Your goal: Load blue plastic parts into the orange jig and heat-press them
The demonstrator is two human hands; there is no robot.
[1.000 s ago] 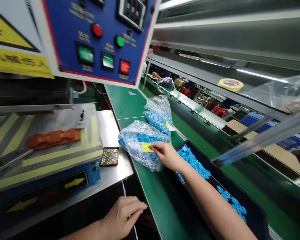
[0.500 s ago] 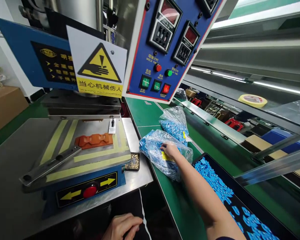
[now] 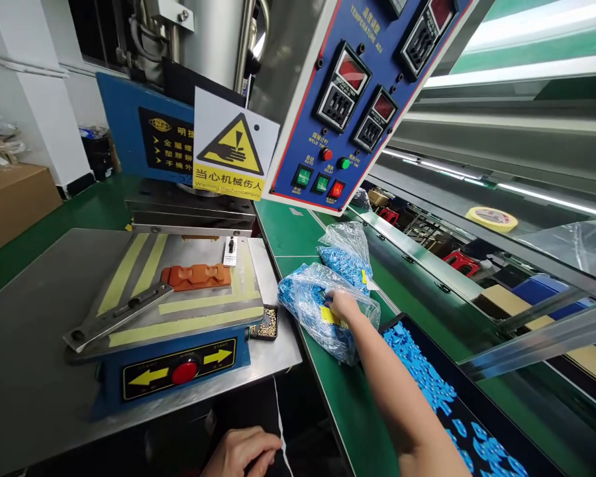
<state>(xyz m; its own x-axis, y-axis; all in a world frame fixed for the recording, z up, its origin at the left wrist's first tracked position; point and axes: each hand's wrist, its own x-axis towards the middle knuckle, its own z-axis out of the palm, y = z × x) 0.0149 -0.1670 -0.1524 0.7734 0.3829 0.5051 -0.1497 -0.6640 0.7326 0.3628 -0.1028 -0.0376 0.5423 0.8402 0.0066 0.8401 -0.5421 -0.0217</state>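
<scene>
My right hand (image 3: 345,306) reaches into a clear plastic bag (image 3: 322,338) of small blue plastic parts on the green bench. Its fingers are curled together among the parts; whatever they grip is hidden. Low in the picture, my left hand (image 3: 246,454) is closed above my lap, thumb against the bent fingers, and anything inside it is out of sight. Ahead of it stands a press with a red button (image 3: 184,371) on its base. An orange fixture (image 3: 198,277) lies on the press plate, beside a metal bar (image 3: 122,315).
A second bag of blue parts (image 3: 345,262) lies behind the first. To the right, a black tray (image 3: 464,381) holds loose blue parts. A small dark dish (image 3: 265,323) of brass pieces sits by the plate. The control box (image 3: 328,169) overhangs the bench.
The view has shifted slightly, so the press appears farther right. My right hand has pushed a little deeper into the bag. My left hand stays closed in about the same place.
</scene>
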